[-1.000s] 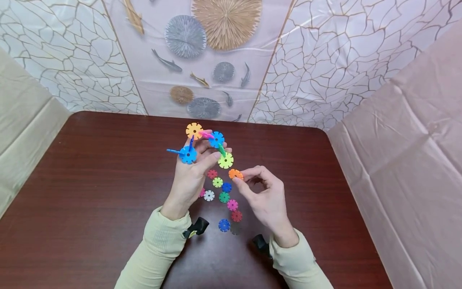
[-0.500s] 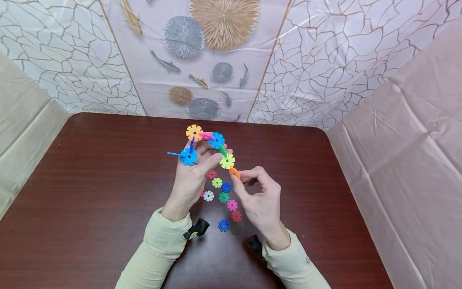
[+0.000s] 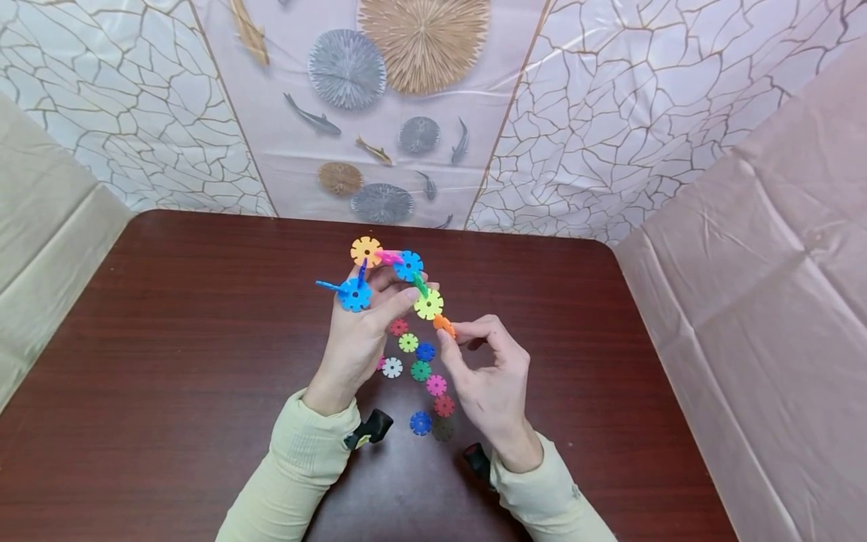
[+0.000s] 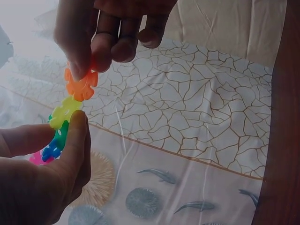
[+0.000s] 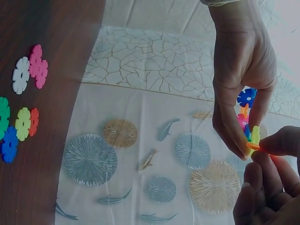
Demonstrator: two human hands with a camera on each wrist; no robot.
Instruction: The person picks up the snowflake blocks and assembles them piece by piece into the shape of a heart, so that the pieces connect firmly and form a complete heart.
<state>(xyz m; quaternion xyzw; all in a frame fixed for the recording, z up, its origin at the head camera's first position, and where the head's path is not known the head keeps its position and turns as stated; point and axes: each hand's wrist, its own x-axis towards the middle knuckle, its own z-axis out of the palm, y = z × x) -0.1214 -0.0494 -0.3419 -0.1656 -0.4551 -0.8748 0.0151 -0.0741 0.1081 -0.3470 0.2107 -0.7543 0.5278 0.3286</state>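
Note:
My left hand (image 3: pixel 362 331) holds up a curved chain of slotted, flower-shaped plastic discs, pinching near its yellow-green disc (image 3: pixel 429 304). Up the chain come a green disc, a blue disc (image 3: pixel 409 265), a pink disc, a light-orange disc (image 3: pixel 366 251) and several blue ones, including one by the thumb base (image 3: pixel 355 294). Between thumb and forefinger, my right hand (image 3: pixel 493 376) pinches an orange disc (image 3: pixel 443 324), set edge-on against the yellow-green disc. In the left wrist view, the orange disc (image 4: pixel 80 88) meets the yellow-green disc's edge (image 4: pixel 64 112); how deep their slots interlock cannot be told.
Loose discs lie on the dark wooden table (image 3: pixel 203 361) below the hands: white (image 3: pixel 392 367), green (image 3: pixel 421 371), pink (image 3: pixel 436 385), red (image 3: pixel 444 406), blue (image 3: pixel 421 423) and several others. Patterned sheeting (image 3: pixel 569 143) surrounds the table's back and sides.
My right hand has moved slightly left, bringing the orange disc from apart to touching the yellow-green disc. The orange disc has turned more edge-on. The left hand has stayed nearly still.

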